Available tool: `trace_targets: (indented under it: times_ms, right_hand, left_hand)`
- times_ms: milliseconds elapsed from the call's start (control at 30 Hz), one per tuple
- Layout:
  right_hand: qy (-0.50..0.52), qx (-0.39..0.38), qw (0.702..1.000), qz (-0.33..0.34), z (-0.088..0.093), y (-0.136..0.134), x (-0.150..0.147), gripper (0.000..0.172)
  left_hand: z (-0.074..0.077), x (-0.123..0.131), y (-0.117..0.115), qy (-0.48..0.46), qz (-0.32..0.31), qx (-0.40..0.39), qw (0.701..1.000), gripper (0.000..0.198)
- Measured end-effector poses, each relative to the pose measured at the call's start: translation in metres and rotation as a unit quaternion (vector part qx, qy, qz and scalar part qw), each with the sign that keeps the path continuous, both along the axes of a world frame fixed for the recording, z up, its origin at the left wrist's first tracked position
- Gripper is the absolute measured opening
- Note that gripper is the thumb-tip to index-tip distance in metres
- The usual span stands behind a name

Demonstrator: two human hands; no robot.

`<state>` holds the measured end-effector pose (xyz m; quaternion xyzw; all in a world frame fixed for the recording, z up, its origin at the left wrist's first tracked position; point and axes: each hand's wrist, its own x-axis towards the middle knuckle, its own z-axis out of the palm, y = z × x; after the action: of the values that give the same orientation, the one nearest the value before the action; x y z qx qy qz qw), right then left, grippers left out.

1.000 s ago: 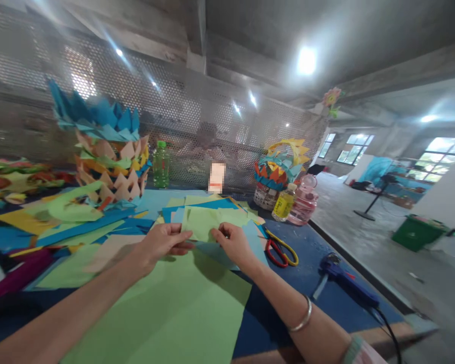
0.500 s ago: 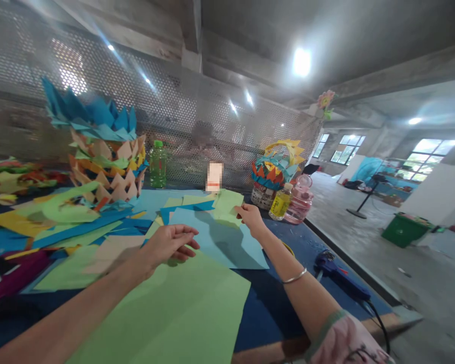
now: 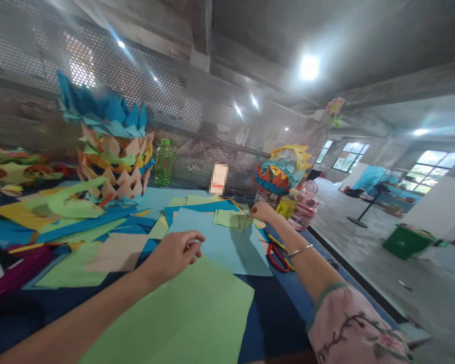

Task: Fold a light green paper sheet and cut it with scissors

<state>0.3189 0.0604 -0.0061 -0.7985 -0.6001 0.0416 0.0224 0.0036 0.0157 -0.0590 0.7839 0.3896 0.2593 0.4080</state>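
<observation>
My right hand (image 3: 264, 212) is closed, its fingertips pinching the edge of some small light green paper pieces (image 3: 229, 218). These pieces are over a light blue sheet (image 3: 212, 247). My left hand (image 3: 184, 247) hovers with loosely bent fingers and nothing in them. Below it, a large light green sheet (image 3: 182, 308) reaches toward the table's near edge. Scissors with red handles (image 3: 276, 259) lie beside the blue sheet, partly behind my right forearm, with a yellow loop next to them.
Coloured paper scraps (image 3: 91, 222) cover the left side. Behind them rise stacked zigzag paper rings (image 3: 116, 167) and a green bottle (image 3: 163, 164). At the back right are a paper-trimmed basket (image 3: 275, 174), a yellow-labelled bottle (image 3: 287, 205) and a pink jug (image 3: 304, 207).
My right hand has moved right and slightly back, and the small green pieces now lie lower over the blue sheet. The red handles have come into view. My left hand's fingers have curled more.
</observation>
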Motion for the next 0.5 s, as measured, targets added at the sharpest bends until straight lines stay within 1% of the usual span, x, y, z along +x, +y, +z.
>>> trace_targets:
  times_ms: [67,133,233,300,367,433,500]
  right_hand:
    - [-0.019,-0.029,0.999,0.014,-0.008,0.004,0.000,0.027]
    - [-0.038,-0.030,0.999,0.012,-0.021,0.006,-0.002,0.028]
    - [-0.058,0.004,0.998,-0.006,-0.038,0.005,-0.003,0.029]
    - [-0.060,0.031,0.997,-0.021,-0.041,0.003,0.000,0.028]
    - [-0.055,0.067,0.995,-0.038,-0.035,0.000,0.005,0.026]
    - [-0.046,0.117,0.990,-0.056,-0.020,-0.001,0.006,0.026]
    - [-0.030,0.174,0.982,-0.061,-0.004,0.001,-0.003,0.029]
  left_hand:
    - [-0.003,-0.001,-0.002,0.026,-0.008,0.045,0.999,0.036]
    - [-0.005,-0.002,-0.004,0.048,-0.014,0.080,0.996,0.034]
    - [-0.004,-0.002,-0.005,0.074,-0.020,0.119,0.990,0.035]
    - [-0.002,-0.001,-0.007,0.089,-0.022,0.140,0.986,0.035]
    - [0.001,0.000,-0.010,0.104,-0.025,0.155,0.982,0.034]
    - [0.003,0.001,-0.014,0.118,-0.027,0.166,0.979,0.031]
    - [0.005,0.002,-0.019,0.131,-0.029,0.174,0.976,0.028]
